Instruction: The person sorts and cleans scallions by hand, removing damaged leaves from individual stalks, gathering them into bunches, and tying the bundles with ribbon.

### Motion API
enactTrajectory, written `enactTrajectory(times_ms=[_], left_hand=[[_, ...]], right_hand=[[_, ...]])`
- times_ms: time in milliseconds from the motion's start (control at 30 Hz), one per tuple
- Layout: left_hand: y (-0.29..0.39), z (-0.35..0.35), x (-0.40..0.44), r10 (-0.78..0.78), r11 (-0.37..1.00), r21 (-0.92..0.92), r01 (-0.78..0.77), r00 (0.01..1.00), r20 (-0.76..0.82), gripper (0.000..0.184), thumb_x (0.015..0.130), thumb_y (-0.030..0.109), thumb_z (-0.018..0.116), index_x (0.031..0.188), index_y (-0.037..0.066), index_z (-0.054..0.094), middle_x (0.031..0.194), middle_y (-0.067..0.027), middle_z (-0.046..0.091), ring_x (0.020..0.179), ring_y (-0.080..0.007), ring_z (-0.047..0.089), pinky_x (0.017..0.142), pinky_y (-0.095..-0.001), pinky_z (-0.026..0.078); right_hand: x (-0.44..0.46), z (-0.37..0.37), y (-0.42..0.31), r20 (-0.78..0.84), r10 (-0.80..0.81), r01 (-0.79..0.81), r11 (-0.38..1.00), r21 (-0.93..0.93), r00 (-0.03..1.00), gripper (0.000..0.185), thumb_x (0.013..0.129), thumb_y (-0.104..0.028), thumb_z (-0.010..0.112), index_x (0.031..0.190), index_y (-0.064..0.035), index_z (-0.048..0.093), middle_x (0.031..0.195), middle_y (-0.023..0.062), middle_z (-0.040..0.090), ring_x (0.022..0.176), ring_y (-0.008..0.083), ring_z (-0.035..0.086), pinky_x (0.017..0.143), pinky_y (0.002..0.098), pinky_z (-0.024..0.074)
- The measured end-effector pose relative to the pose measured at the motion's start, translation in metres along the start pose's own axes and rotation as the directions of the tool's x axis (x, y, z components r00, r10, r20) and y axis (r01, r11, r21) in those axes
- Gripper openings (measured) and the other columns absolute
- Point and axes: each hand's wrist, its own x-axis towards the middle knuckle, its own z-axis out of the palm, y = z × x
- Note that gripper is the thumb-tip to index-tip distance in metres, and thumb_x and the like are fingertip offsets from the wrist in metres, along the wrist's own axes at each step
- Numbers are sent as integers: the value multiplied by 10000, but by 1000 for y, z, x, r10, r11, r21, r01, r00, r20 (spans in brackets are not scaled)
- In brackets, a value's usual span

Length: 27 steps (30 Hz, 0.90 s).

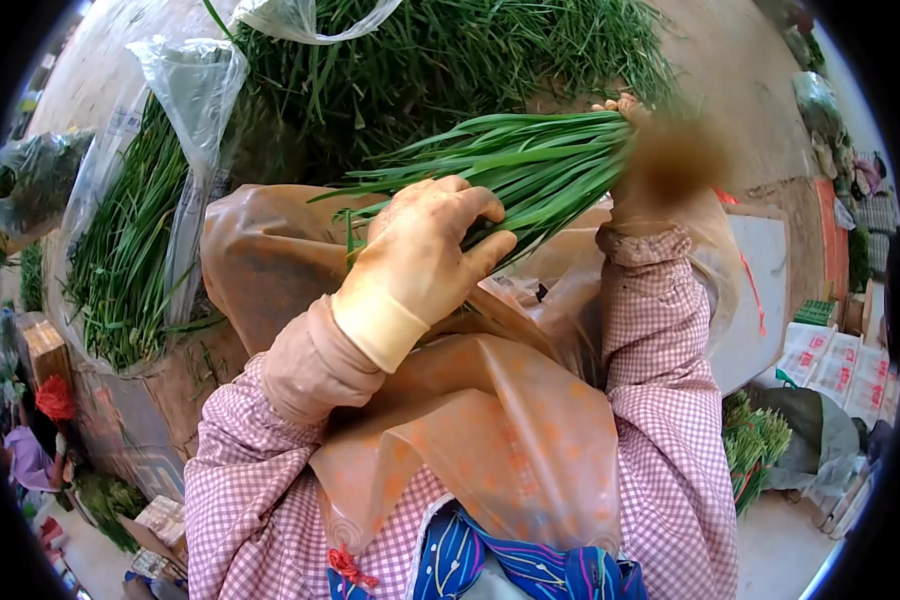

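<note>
A loose bunch of garlic chives (pixel 530 165) lies across in front of me, its long green leaves fanning to the left. My left hand (pixel 430 230), in a thin glove with a pale yellow cuff, curls over the leaves at their lower left side, thumb and fingers around some of them. At the right end of the bunch, fingertips of my right hand (pixel 622 106) close around it. A brown blurred spot hides most of that hand. Under the bunch, a brownish translucent plastic apron (pixel 490 430) covers my lap.
A large heap of chives (pixel 450 70) lies ahead. To its left stands an open clear plastic bag (pixel 185 110) holding more chives (pixel 130 235). A white board (pixel 755 290) is on my right, with white boxes (pixel 840 365) farther out. A person in purple (pixel 32 458) is at far left.
</note>
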Motion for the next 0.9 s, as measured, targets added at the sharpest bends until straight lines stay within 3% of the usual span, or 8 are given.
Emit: enactTrajectory(times_ms=[100,167,233,500,600,700,867,900], left_hand=[[-1,6,6,-40,999,-20,42,995,94,189,748,167,733,871,40,667,806,-86,637,756,-234,608,713,-326,481],[5,1,10,-334,848,-343,403,910,244,172,761,149,731,884,45,671,763,-28,633,710,-123,583,679,-261,472],[0,-3,15,-401,805,-359,473,878,260,156,776,116,721,901,37,672,779,8,633,727,-49,550,671,-213,458],[-5,-21,48,-189,448,-860,243,966,174,59,866,115,600,850,58,598,1205,-160,583,743,-111,606,643,-236,486],[-18,-16,69,-64,-27,-973,228,971,230,69,923,114,544,931,59,585,1205,-176,577,827,-165,648,652,-286,546],[-18,-22,88,-43,-128,-991,45,998,51,88,929,129,537,956,49,562,1030,-128,638,810,-169,637,698,-279,529],[-36,-71,119,-21,42,-979,-199,980,-200,264,951,178,517,1152,13,557,1027,-116,627,904,-193,604,781,-319,506],[-32,-77,111,-152,484,-874,-49,979,-139,312,933,204,553,1186,22,543,1052,-128,623,906,-202,607,797,-321,506]], right_hand=[[0,0,0,-12,1,-1,1000,-6,1000,255,825,-3,628,1054,-13,515,849,115,621,779,247,641,738,365,555],[-1,2,0,-17,9,-10,1000,-11,1000,254,824,1,628,1052,-11,516,847,115,621,772,246,641,731,364,557],[-4,3,1,-28,25,-25,1000,-15,999,252,824,4,627,1050,-9,517,844,116,622,764,245,642,723,364,559],[-7,12,13,-108,223,-229,973,-44,969,247,820,17,626,1043,-1,521,835,118,625,734,240,646,693,363,567],[-9,9,22,-76,286,-288,957,-23,955,269,819,12,632,1063,2,518,831,121,629,727,247,651,679,361,567],[-8,5,28,-17,353,-353,936,0,936,316,817,-2,645,1103,6,512,824,125,634,721,263,660,658,357,567],[-5,2,24,4,337,-337,941,25,942,318,823,-26,641,1112,-10,509,837,119,632,756,263,660,688,355,563],[-3,2,22,34,321,-322,946,36,946,319,824,-33,640,1114,-13,507,842,116,631,773,260,658,708,352,561]])
